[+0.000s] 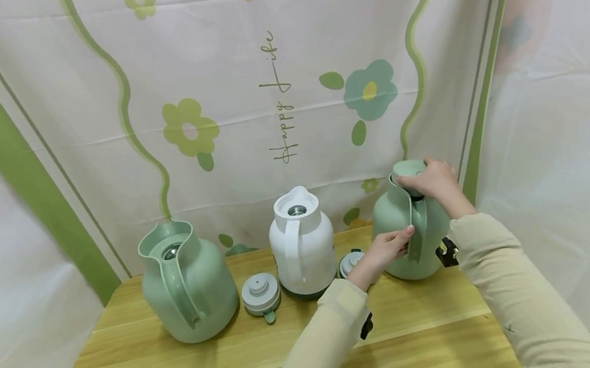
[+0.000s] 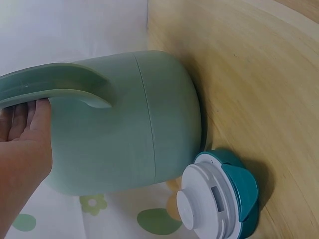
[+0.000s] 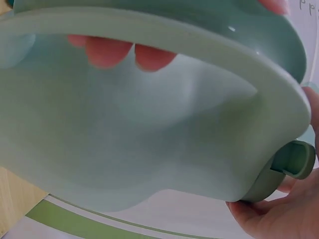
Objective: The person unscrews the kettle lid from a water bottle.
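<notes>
A green thermos jug (image 1: 393, 222) stands at the right end of the table. My right hand (image 1: 436, 181) grips its green lid (image 1: 407, 169) at the mouth of the jug. In the right wrist view, fingers and thumb lie about the lid (image 3: 264, 183), whose small tab sticks out. My left hand (image 1: 381, 253) holds the jug's handle (image 1: 419, 232), and fingertips (image 3: 107, 52) show through behind the handle in the right wrist view. Beside the jug, partly behind the left wrist, lies a grey-white lid with a green edge (image 2: 204, 199).
A white thermos jug (image 1: 310, 246), uncovered, stands mid-table. To its left lies another grey lid with a green tab (image 1: 261, 293). A second green jug (image 1: 207, 295), also uncovered, stands at the left. Behind the wooden table (image 1: 267, 359) hangs a flowered cloth (image 1: 233, 56).
</notes>
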The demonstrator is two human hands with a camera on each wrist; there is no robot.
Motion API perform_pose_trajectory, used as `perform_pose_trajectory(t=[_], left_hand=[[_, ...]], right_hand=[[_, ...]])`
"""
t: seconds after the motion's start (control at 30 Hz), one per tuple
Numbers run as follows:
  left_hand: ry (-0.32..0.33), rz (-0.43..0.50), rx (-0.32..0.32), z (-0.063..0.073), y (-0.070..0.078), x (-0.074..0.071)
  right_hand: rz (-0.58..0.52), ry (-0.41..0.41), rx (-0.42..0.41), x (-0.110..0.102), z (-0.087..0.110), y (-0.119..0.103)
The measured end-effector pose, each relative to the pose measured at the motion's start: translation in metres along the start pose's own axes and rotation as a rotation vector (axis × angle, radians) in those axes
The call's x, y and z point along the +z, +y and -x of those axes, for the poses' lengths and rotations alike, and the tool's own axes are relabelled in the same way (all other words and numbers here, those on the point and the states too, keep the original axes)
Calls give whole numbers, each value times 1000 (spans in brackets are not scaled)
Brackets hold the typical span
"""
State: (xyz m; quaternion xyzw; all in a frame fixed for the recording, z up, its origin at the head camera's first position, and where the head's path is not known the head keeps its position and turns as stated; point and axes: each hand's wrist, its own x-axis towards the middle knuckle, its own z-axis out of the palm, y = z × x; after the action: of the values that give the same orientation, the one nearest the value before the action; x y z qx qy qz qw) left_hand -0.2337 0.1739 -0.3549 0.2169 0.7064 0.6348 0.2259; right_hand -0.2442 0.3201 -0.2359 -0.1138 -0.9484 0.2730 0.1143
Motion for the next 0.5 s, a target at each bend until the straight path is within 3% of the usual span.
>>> perform_pose_trajectory(t=[0.27, 0.5], left_hand=[[-11, -8, 11, 0, 0, 1], [-11, -23, 32, 1, 2, 1]], right_hand=[[-91, 30, 22, -6, 1, 2], [-324, 39, 64, -14, 9, 4]])
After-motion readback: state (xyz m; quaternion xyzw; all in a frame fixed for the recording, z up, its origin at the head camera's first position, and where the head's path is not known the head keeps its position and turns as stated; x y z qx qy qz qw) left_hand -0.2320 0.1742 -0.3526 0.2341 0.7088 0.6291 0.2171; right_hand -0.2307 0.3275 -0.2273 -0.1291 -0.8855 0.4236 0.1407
